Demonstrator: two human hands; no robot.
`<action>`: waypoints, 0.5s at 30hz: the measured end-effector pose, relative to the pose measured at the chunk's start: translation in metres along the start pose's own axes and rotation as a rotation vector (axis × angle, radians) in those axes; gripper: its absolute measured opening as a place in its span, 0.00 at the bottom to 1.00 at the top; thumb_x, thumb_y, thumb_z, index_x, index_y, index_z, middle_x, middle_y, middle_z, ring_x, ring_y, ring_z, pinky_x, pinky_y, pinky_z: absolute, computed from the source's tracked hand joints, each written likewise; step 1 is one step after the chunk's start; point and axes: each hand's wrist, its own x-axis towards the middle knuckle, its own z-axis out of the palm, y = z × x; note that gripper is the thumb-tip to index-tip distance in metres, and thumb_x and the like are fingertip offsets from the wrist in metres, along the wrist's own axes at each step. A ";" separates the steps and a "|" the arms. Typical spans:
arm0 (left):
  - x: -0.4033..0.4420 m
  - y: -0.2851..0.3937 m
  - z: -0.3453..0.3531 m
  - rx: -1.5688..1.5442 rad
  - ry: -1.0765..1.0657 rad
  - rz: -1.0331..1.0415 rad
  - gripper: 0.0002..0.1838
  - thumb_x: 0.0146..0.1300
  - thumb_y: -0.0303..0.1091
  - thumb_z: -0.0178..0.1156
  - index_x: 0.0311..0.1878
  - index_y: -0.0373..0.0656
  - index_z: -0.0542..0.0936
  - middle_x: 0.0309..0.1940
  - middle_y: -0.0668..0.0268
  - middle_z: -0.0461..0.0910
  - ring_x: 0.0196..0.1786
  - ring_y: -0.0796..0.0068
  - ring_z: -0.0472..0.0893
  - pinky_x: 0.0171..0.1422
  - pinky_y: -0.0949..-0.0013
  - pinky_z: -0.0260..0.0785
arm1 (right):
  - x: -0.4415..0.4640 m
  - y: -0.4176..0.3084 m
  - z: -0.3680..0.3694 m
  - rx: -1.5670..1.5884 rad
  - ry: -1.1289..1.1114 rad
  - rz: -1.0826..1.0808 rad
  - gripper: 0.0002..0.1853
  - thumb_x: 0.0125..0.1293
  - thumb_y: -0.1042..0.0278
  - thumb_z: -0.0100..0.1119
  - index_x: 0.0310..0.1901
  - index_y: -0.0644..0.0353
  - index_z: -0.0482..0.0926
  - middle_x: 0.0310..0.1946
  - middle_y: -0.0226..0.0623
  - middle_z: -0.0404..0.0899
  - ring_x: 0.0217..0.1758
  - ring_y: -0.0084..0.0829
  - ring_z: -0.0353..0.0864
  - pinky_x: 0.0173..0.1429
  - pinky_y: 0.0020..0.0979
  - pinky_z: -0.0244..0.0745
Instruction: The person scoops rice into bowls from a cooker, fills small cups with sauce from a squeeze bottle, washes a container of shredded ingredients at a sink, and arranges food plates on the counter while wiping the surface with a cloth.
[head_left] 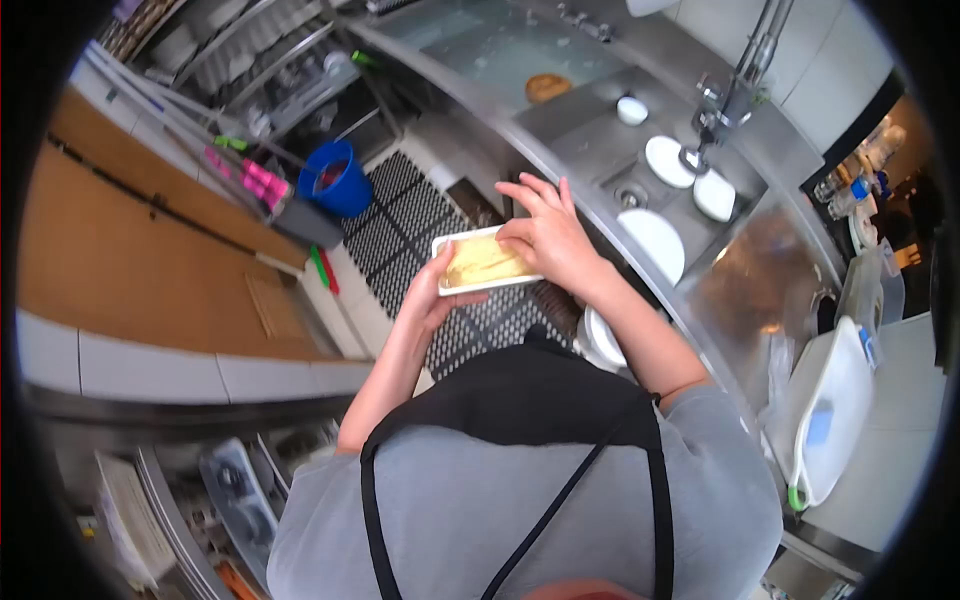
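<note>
A small white rectangular dish [478,262] with a pale yellow layer inside is held in front of my apron, over the floor mat. My left hand [437,290] grips its left end, thumb on the rim and fingers underneath. My right hand [548,228] is over the dish's right end, thumb and a finger bent down at the yellow layer, the other fingers spread outward. Whether something small is between those fingertips is hidden.
A steel sink [655,110] at the upper right holds white dishes [668,160] below a faucet [712,118]. A water-filled basin with a brown item [547,88] adjoins it. A blue bucket [336,180] stands by a black mat [395,225]. A white tub [838,420] is at right.
</note>
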 end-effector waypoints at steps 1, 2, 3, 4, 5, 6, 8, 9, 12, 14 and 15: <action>0.022 0.014 0.001 0.009 0.006 -0.023 0.27 0.66 0.51 0.41 0.58 0.39 0.63 0.51 0.54 0.72 0.50 0.59 0.76 0.42 0.54 0.77 | 0.019 0.013 -0.009 0.016 0.002 0.015 0.03 0.50 0.66 0.60 0.27 0.52 0.81 0.57 0.33 0.65 0.66 0.42 0.54 0.65 0.61 0.41; 0.041 0.028 0.003 0.017 0.006 -0.011 0.27 0.66 0.51 0.41 0.58 0.39 0.64 0.50 0.54 0.73 0.49 0.60 0.77 0.41 0.56 0.77 | 0.037 0.031 -0.012 0.036 0.034 0.021 0.04 0.51 0.65 0.60 0.28 0.53 0.80 0.57 0.33 0.65 0.66 0.41 0.55 0.65 0.60 0.42; 0.060 0.042 0.008 0.026 0.006 -0.001 0.27 0.66 0.52 0.41 0.58 0.39 0.64 0.50 0.54 0.73 0.48 0.60 0.77 0.39 0.57 0.78 | 0.054 0.048 -0.015 0.057 0.067 0.028 0.04 0.53 0.65 0.59 0.28 0.54 0.79 0.56 0.33 0.66 0.65 0.41 0.56 0.65 0.59 0.43; 0.081 0.055 0.006 0.040 -0.013 -0.007 0.27 0.66 0.52 0.41 0.58 0.39 0.64 0.50 0.54 0.73 0.48 0.60 0.77 0.39 0.57 0.78 | 0.072 0.063 -0.017 0.046 0.082 0.042 0.04 0.53 0.65 0.59 0.28 0.54 0.79 0.56 0.33 0.66 0.65 0.41 0.56 0.65 0.59 0.43; 0.104 0.065 0.003 0.034 -0.013 0.006 0.28 0.65 0.52 0.41 0.58 0.39 0.64 0.49 0.54 0.74 0.46 0.61 0.78 0.37 0.58 0.78 | 0.088 0.076 -0.019 0.059 0.094 0.056 0.05 0.54 0.65 0.58 0.29 0.55 0.78 0.54 0.33 0.67 0.64 0.41 0.57 0.65 0.58 0.44; 0.124 0.075 0.003 0.020 -0.010 0.020 0.28 0.65 0.53 0.41 0.57 0.39 0.64 0.48 0.54 0.74 0.44 0.62 0.79 0.35 0.60 0.79 | 0.102 0.090 -0.022 0.072 0.099 0.067 0.06 0.55 0.64 0.57 0.29 0.56 0.77 0.53 0.34 0.68 0.63 0.40 0.59 0.65 0.56 0.45; 0.163 0.095 0.002 0.005 -0.037 0.008 0.27 0.65 0.53 0.40 0.56 0.39 0.65 0.47 0.55 0.75 0.43 0.63 0.80 0.34 0.61 0.79 | 0.123 0.118 -0.021 0.079 0.121 0.101 0.06 0.56 0.64 0.57 0.29 0.57 0.76 0.51 0.34 0.69 0.62 0.40 0.60 0.65 0.54 0.46; 0.184 0.106 0.003 -0.007 -0.051 0.002 0.26 0.65 0.53 0.40 0.55 0.40 0.66 0.45 0.56 0.76 0.41 0.65 0.80 0.32 0.63 0.79 | 0.133 0.133 -0.020 0.096 0.143 0.128 0.07 0.56 0.64 0.56 0.29 0.58 0.75 0.50 0.34 0.70 0.61 0.39 0.62 0.65 0.53 0.48; 0.253 0.137 0.005 0.024 -0.083 -0.015 0.29 0.65 0.56 0.39 0.55 0.39 0.66 0.45 0.55 0.76 0.40 0.65 0.80 0.30 0.65 0.79 | 0.153 0.187 -0.018 0.112 0.241 0.232 0.09 0.56 0.62 0.57 0.30 0.59 0.75 0.47 0.37 0.72 0.53 0.40 0.69 0.56 0.41 0.61; 0.308 0.162 0.000 0.062 -0.151 -0.056 0.31 0.64 0.58 0.37 0.56 0.39 0.64 0.47 0.55 0.75 0.43 0.64 0.80 0.33 0.63 0.79 | 0.170 0.225 -0.017 0.134 0.340 0.350 0.14 0.54 0.56 0.60 0.33 0.59 0.75 0.42 0.40 0.73 0.47 0.42 0.72 0.49 0.35 0.67; 0.334 0.173 0.001 0.066 -0.170 -0.061 0.31 0.64 0.58 0.37 0.56 0.39 0.64 0.47 0.55 0.75 0.43 0.64 0.80 0.33 0.63 0.79 | 0.182 0.245 -0.016 0.118 0.350 0.359 0.14 0.54 0.56 0.60 0.33 0.59 0.75 0.42 0.40 0.73 0.47 0.42 0.72 0.49 0.35 0.67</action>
